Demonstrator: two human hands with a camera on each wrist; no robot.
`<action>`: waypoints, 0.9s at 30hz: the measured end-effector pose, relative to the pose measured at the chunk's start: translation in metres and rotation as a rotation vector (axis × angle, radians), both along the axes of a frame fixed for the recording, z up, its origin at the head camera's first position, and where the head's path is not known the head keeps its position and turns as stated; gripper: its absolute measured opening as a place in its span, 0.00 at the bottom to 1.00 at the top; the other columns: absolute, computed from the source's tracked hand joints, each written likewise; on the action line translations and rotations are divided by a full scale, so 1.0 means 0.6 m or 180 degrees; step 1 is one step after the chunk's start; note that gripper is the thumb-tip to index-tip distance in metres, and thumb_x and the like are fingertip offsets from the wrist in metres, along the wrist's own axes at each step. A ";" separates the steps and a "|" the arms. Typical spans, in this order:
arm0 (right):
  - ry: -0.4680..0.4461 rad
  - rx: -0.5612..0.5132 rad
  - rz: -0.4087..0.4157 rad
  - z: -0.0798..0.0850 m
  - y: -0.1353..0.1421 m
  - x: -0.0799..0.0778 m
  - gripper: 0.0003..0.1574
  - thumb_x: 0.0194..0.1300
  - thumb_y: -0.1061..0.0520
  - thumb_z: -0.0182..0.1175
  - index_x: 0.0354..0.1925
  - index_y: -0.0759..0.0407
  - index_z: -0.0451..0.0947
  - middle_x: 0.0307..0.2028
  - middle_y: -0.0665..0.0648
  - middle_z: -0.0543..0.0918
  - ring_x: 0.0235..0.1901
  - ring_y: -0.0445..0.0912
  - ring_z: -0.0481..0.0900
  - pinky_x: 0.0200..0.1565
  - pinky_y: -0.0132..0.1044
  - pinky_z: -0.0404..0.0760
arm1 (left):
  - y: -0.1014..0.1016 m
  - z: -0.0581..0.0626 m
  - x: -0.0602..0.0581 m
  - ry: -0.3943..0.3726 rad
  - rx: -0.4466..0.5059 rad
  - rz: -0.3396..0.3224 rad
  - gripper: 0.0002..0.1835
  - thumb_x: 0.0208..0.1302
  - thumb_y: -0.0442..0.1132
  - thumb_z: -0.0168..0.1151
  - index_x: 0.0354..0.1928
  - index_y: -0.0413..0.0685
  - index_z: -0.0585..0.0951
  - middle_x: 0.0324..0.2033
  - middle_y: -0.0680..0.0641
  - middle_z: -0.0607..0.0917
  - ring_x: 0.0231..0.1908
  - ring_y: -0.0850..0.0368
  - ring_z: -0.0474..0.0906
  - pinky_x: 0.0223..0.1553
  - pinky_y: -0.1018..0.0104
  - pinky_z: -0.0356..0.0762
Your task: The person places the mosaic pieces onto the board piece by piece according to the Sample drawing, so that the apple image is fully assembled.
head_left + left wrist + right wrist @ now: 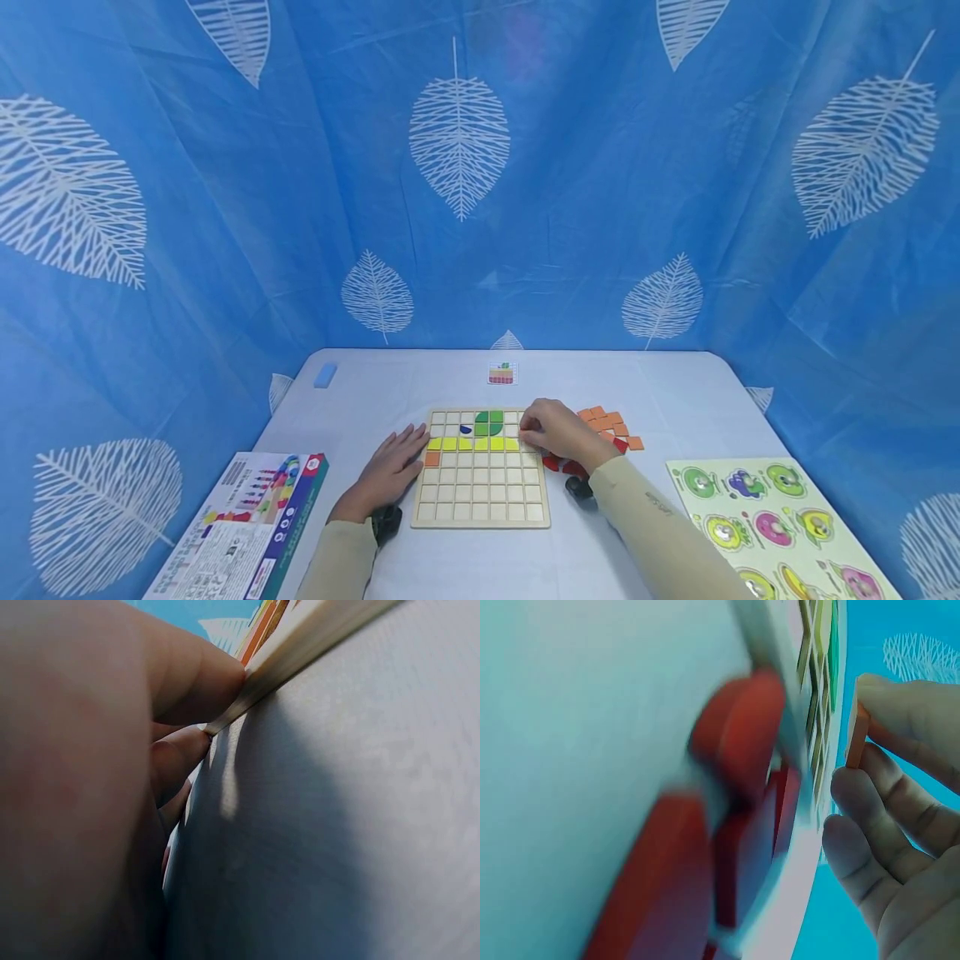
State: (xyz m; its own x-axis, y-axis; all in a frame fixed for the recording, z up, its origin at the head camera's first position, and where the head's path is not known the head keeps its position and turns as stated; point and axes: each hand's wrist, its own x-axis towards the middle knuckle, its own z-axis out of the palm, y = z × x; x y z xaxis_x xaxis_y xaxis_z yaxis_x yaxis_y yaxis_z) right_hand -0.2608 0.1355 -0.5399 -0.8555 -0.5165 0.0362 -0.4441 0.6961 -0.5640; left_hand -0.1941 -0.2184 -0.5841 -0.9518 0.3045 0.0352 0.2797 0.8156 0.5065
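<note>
A wooden grid board (pixel 480 523) lies flat on the table, with a row of yellow tiles (pixel 483 445), a cluster of green tiles (pixel 482 429), a dark blue piece (pixel 466 430) and one orange tile (pixel 432 459) in its cells. My left hand (pixel 388 468) lies beside the board's left side. Its fingertips (pixel 229 679) touch the board's edge in the left wrist view. Over the upper right side of the board, my right hand (pixel 558 435) pinches an orange square tile (pixel 858 736) between thumb and fingers, held above the surface.
Loose orange tiles (pixel 606 419) and red pieces (pixel 551 462) lie right of the board. Behind it stands a small pattern card (pixel 502 373), with a blue block (pixel 326 375) at far left. A printed box (pixel 240 525) is at left, a fruit puzzle board (pixel 780 525) at right.
</note>
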 end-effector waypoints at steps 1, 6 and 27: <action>0.0010 -0.0002 0.0009 0.000 -0.006 0.000 0.02 0.71 0.54 0.72 0.39 0.49 0.87 0.35 0.44 0.78 0.33 0.41 0.77 0.38 0.37 0.82 | 0.000 0.000 0.000 0.0001 -0.0004 -0.0002 0.30 0.81 0.45 0.55 0.80 0.47 0.68 0.80 0.48 0.62 0.80 0.46 0.49 0.79 0.45 0.42; 0.0098 -0.0033 0.0126 0.001 -0.037 0.004 0.03 0.71 0.53 0.72 0.39 0.50 0.88 0.35 0.42 0.79 0.35 0.39 0.77 0.42 0.37 0.83 | -0.001 -0.002 -0.002 -0.0006 0.0000 -0.0013 0.30 0.81 0.45 0.56 0.80 0.47 0.68 0.80 0.47 0.63 0.80 0.46 0.48 0.79 0.44 0.42; 0.0426 0.0009 0.0536 0.006 -0.150 0.030 0.02 0.68 0.57 0.74 0.37 0.52 0.89 0.32 0.40 0.79 0.34 0.36 0.76 0.40 0.31 0.81 | 0.000 0.003 0.000 -0.0014 -0.0031 -0.0011 0.30 0.81 0.46 0.56 0.80 0.47 0.68 0.80 0.47 0.62 0.80 0.45 0.49 0.78 0.43 0.43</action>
